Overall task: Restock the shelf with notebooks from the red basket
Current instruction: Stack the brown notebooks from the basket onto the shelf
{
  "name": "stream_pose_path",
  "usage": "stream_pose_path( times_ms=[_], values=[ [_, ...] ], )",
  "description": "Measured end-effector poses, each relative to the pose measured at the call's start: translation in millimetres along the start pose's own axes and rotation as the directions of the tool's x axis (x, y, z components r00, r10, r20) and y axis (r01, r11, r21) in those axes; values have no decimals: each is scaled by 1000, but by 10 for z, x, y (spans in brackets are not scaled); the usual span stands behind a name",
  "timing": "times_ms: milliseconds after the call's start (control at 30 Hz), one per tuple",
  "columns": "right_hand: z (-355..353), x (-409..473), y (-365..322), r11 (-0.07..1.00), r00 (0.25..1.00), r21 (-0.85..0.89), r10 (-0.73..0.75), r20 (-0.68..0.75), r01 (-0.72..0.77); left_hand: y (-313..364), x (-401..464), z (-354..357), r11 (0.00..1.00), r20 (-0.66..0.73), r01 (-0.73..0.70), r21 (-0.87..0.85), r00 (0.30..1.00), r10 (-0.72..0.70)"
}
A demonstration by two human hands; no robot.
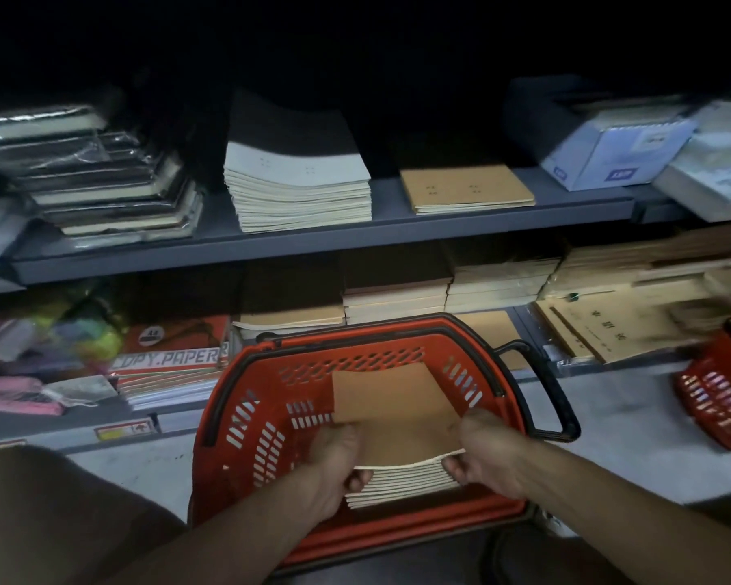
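Observation:
A red basket (245, 415) with black handles stands on the floor in front of the shelf. Inside it lies a stack of brown-covered notebooks (393, 399). My left hand (334, 462) grips the stack's near left corner, thumb on the top cover. My right hand (486, 453) grips the near right corner the same way. On the grey upper shelf (296, 242) sit a short pile of matching brown notebooks (465, 188) and, left of it, a taller pile of grey-covered notebooks (296, 179).
Wrapped dark notebooks (115, 192) are stacked at the shelf's left, blue-white boxes (612, 149) at its right. The lower shelf holds copy paper packs (169, 361), tan notebook stacks (452, 289) and brown folders (608, 327). A second red basket (718, 394) stands at the right.

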State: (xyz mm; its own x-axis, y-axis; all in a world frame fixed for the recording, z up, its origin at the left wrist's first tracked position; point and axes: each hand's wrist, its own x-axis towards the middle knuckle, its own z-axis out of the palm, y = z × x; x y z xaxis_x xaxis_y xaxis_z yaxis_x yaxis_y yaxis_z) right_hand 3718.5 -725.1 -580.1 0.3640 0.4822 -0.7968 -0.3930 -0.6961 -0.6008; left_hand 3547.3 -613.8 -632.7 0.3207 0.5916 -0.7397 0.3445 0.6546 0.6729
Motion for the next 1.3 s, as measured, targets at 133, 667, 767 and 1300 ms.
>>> stream_pose_path(
  times_ms=[133, 667, 767, 1300],
  values=[
    [-9, -207, 82, 993, 994, -34, -112, -3, 112, -9, -214, 44, 994, 2, -104, 33, 995, 104],
    [-168, -698, 283, 904, 904, -62, -425, -38, 422, 199, -771, 138, 955, 32, -291, 52, 957, 290],
    [-248, -763, 238, 867, 867, -59, -497, -45, 494, 315, -886, 234, 933, 54, -359, 39, 933, 357],
    [-667, -872, -378, 685, 683, 27, -721, -120, 728, 1121, -1163, 681, 764, 78, -645, 20, 763, 642]
  ],
)
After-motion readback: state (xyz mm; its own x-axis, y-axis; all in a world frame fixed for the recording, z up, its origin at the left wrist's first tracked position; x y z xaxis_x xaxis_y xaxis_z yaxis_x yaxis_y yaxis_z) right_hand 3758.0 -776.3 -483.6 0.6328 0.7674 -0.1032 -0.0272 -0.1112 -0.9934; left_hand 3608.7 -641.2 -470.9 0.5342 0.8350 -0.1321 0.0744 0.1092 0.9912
